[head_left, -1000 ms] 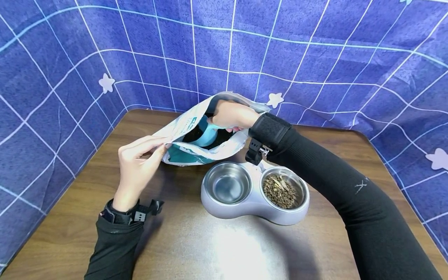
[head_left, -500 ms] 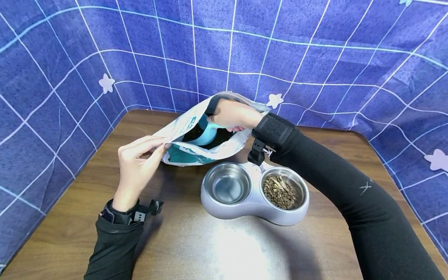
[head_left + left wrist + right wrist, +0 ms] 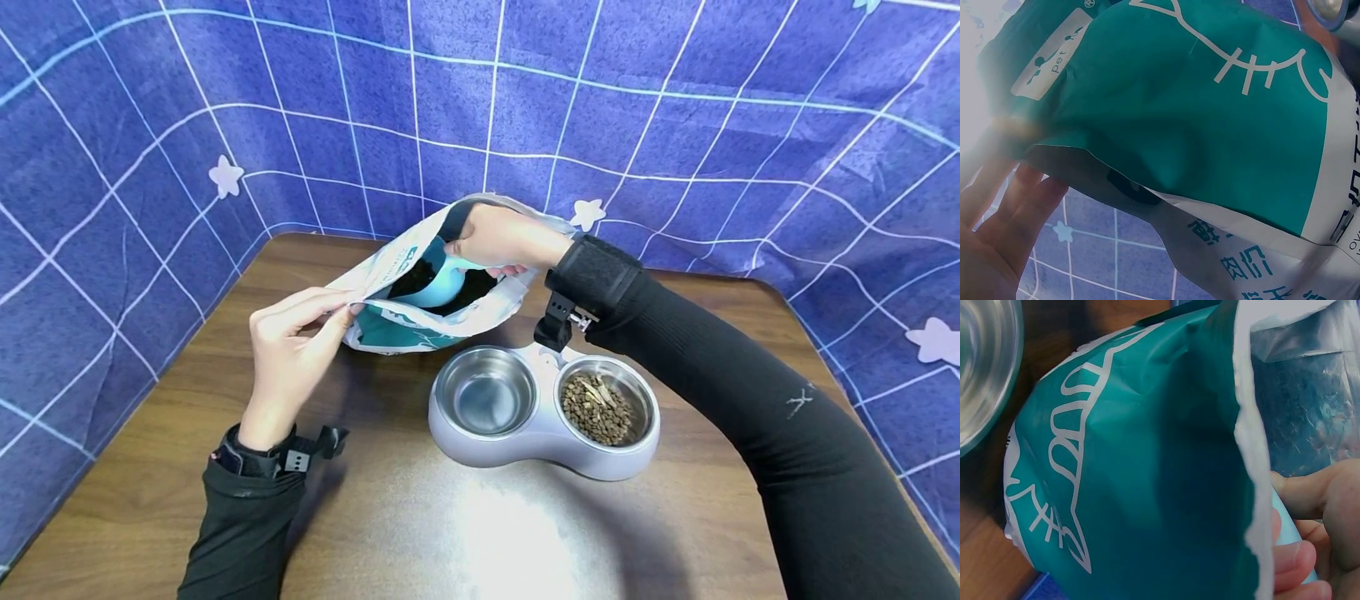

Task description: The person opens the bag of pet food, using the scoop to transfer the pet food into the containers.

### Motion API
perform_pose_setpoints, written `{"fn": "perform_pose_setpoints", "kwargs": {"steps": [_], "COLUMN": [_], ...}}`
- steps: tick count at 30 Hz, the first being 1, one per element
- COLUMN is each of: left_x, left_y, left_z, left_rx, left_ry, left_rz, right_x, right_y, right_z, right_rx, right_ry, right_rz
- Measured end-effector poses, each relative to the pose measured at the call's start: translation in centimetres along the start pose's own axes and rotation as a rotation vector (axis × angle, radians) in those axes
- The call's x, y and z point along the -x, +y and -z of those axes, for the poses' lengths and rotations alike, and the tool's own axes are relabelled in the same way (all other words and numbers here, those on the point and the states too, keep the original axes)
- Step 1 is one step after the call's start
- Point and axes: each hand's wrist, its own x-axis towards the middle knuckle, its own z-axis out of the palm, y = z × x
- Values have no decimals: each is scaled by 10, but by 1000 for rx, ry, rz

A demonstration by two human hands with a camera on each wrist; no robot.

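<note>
A white and teal pet food bag point(image 3: 405, 332) stands on the table with its mouth held wide. My left hand point(image 3: 296, 346) pinches the left corner of its rim between thumb and fingers. Inside the mouth, my right hand point(image 3: 495, 237) grips the handle of a light blue scoop point(image 3: 438, 287). Dark kibble shows in the scoop's cup. The right wrist view has the fingers curled round the blue handle point(image 3: 1286, 519), just behind the bag's torn edge. In the left wrist view the teal side of the bag point(image 3: 1197, 125) fills most of the picture.
In front of the bag sits a pale grey double feeder point(image 3: 525, 450). Its left steel bowl point(image 3: 487, 396) is bare; the right bowl point(image 3: 600, 408) holds brown kibble with some pale strips on top. Blue gridded cloth point(image 3: 465, 100) hangs behind the wooden table point(image 3: 360, 500).
My right hand has risen slightly and shifted right within the bag's mouth, bringing the scoop a bit higher with kibble now visible in it. The left hand keeps its hold on the rim.
</note>
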Motion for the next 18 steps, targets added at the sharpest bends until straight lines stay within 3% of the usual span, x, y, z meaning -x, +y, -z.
{"fn": "perform_pose_setpoints", "kwargs": {"steps": [7,18], "left_x": [-1,1], "left_y": [0,0], "left_z": [0,0], "left_rx": [4,12], "left_ry": [-1,-11], "left_rz": [-6,-11], "right_x": [6,14], "right_y": [-1,3], "right_z": [1,0], "right_rx": [37,-51], "right_ry": [14,11], "right_rz": [-15,-21]}}
